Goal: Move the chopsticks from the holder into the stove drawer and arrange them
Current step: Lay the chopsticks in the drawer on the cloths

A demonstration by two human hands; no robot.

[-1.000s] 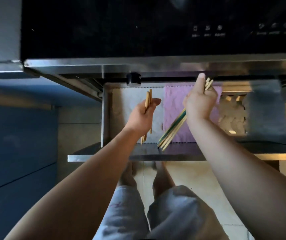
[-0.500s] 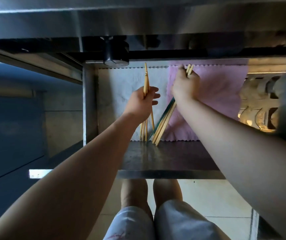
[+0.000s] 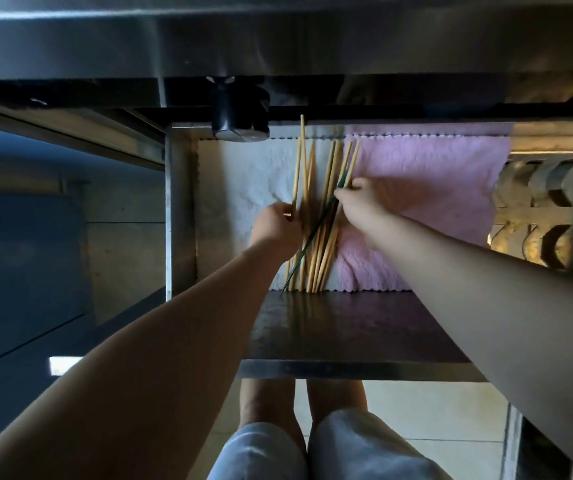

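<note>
Your chopsticks [image 3: 316, 216] lay in a loose bunch in the open stove drawer [image 3: 181, 216], on the white cloth [image 3: 243, 178] just beside the pink cloth [image 3: 427, 188], with one dark green stick crossing over the others. Your left hand [image 3: 276, 228] pinched one stick at the bunch's left side, and your right hand [image 3: 361, 204] pinched the sticks at its right side. They looked light, stiff and a bit slippery, so I think holding them near the middle was best.

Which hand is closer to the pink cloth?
Right. The right hand lies at the pink cloth's left edge, over it; the left hand is over the white cloth, beyond the chopsticks.
</note>
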